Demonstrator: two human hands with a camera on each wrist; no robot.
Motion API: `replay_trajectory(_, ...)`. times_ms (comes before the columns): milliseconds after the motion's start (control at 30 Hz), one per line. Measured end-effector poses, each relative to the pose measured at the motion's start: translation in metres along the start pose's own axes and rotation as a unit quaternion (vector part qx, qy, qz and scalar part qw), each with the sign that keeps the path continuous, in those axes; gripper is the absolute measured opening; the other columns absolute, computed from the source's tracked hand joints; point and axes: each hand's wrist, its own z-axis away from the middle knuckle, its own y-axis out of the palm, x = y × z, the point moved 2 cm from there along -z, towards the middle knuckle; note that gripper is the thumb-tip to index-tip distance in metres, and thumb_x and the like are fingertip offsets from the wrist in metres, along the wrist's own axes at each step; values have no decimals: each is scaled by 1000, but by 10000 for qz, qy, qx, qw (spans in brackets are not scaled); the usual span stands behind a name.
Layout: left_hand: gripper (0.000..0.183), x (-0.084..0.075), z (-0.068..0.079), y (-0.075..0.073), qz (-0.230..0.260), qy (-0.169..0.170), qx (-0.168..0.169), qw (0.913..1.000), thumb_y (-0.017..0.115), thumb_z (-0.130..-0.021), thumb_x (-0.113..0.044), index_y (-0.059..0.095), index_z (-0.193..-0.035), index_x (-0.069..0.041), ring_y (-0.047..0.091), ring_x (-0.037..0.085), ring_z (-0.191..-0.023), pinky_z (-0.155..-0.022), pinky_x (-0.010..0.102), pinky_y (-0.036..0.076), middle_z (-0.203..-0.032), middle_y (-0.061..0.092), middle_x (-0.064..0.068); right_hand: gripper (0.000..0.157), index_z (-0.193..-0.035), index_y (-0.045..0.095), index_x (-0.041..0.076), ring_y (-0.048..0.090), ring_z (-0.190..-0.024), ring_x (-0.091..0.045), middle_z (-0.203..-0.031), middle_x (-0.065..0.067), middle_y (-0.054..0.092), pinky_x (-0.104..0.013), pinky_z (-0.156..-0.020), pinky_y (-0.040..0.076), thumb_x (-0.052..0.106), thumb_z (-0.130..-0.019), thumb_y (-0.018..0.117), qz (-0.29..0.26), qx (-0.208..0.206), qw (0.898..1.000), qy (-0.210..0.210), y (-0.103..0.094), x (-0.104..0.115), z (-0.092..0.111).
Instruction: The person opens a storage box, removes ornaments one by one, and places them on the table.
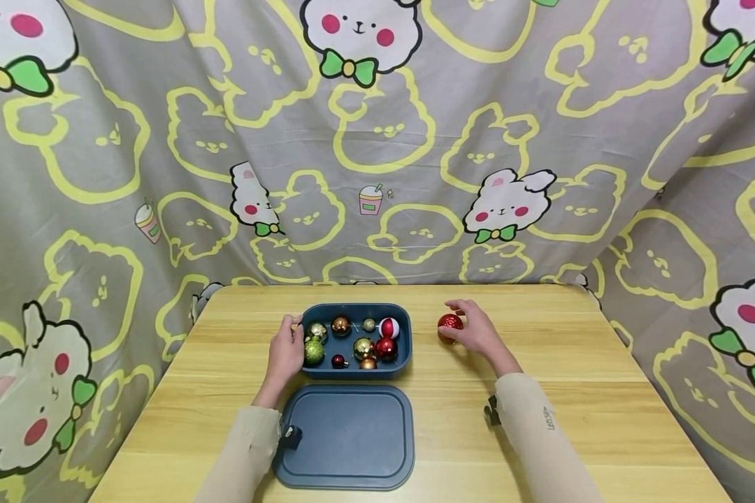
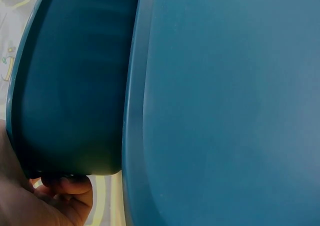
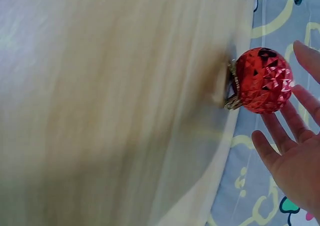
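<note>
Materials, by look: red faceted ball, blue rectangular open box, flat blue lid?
Red faceted ball: probably plastic, metallic-shiny; facets glint.
Blue rectangular open box: likely moulded plastic, satin; smooth walls, rounded corners.
Flat blue lid: likely plastic, satin; even colour, soft sheen.

A curtained-off nook, homely in look; the kind of room cannot be told. Cartoon-printed curtains [image 1: 377, 140] fill the frame's top and sides, around a wood-grain table [image 1: 453, 433] at bottom centre.
</note>
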Motion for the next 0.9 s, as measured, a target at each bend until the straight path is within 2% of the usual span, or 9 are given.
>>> replay_trajectory(233,21,0,0,-1,-26,-42,63,10000,43,-112,-14,54,-126,-3,41,18,-55,-54,30,35,-73,53,9,58,-142,59,4,56,-128,-41,-135,-21,58,-58,-108,45,22,-91,81,-26,-272,9985,-473,-2,19,-2)
replay_trajectory(400,23,2,-1,0,-20,-117,140,9998,42,-112,-17,54,-128,-5,43,19,-57,-56,31,37,-74,53,9,57,-141,60,4,57,-126,-38,-136,-20,60,-56,-108,46,21,-91,80,-98,-304,9962,-812,5,39,-4)
replay_trajectory(667,24,5,-2,0,-57,-143,134,9998,41,-112,-17,54,-130,-5,44,19,-58,-57,32,37,-74,54,9,55,-141,60,5,61,-124,-36,-134,-18,61,-51,-105,51,17,-92,80,-657,141,9923,-1038,27,76,-3)
replay_trajectory(900,23,5,-3,1,-22,-137,116,9998,42,-112,-17,54,-129,-6,43,20,-58,-57,32,37,-74,53,10,53,-142,60,7,62,-121,-33,-134,-20,61,-50,-105,51,17,-94,79,-802,649,9875,-1192,48,102,2)
